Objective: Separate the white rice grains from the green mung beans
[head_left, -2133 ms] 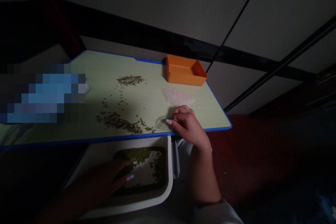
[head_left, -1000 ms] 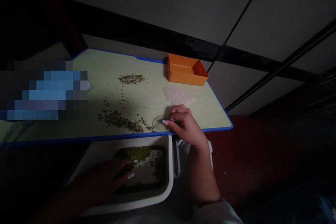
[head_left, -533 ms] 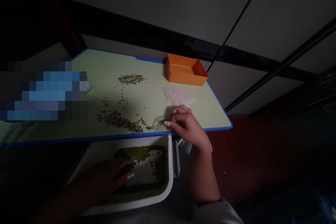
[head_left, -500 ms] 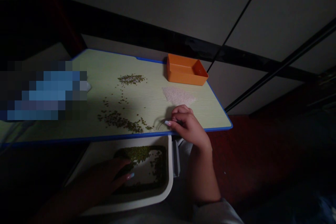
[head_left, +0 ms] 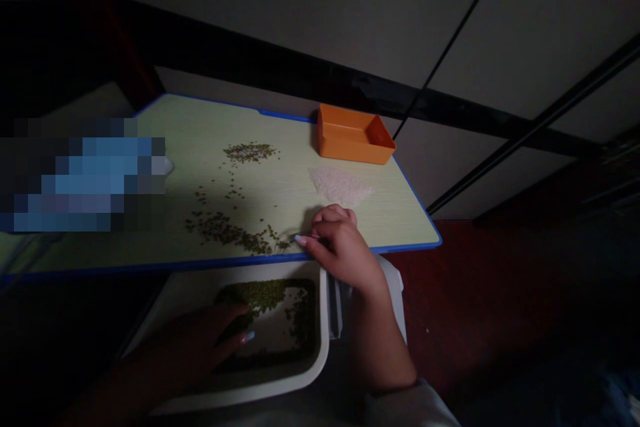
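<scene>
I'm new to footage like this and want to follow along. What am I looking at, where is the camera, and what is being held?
There is no machine here, just a person's two bare hands. Every picture comes from one camera worn on the head, looking forward and down.

On the blue-edged table stands an open orange box, with a pile of pale grains in front of it. Further left lie two scatterings of what look like mung beans.

The right hand, near the table's front edge, seems to pinch a thin object, too dim to name. Lower down, the left hand reaches into a white tub with more beans; nothing shows between its visible fingers.
</scene>
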### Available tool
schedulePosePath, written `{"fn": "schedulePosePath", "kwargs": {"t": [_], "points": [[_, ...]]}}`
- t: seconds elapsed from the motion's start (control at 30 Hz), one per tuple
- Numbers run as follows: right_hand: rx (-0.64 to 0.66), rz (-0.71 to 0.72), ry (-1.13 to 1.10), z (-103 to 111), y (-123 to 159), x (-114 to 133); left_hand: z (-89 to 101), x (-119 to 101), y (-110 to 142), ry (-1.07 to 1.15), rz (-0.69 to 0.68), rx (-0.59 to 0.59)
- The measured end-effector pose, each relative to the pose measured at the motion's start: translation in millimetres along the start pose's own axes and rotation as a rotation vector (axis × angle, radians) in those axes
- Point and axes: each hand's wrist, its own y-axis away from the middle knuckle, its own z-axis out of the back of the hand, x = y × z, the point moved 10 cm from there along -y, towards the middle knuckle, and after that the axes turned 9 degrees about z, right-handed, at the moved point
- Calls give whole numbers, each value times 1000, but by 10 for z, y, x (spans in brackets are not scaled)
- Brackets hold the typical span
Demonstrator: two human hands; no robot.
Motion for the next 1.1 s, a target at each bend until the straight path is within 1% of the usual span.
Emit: {"fn": "schedulePosePath", "kwargs": {"t": [0.13, 0.3, 0.4, 0.63, 0.73, 0.83, 0.97, 1.1], "points": [[-42, -33, 2, 68, 34, -78, -27, 7, -15, -6, 4, 10], [-68, -46, 29, 117, 66, -141, -38, 53, -21, 11, -24, -30], [-92, -59, 45, 165, 90, -196, -62, 82, -32, 0, -26, -30], [-175, -111, 72, 291, 128, -445, -61, 50, -14, -10, -4, 21], [-213, -106, 64, 339, 148, -511, -45, 40, -8, -8, 3, 6], [-233, -54, -3, 363, 178, -506, -36, 37, -14, 6, -5, -21], [-185, 47, -90, 312, 188, -407, -34, 10, -2, 32, -29, -10], [-160, 56, -69, 239, 139, -321, -1, -16, 28, 32, -13, 10]]}}
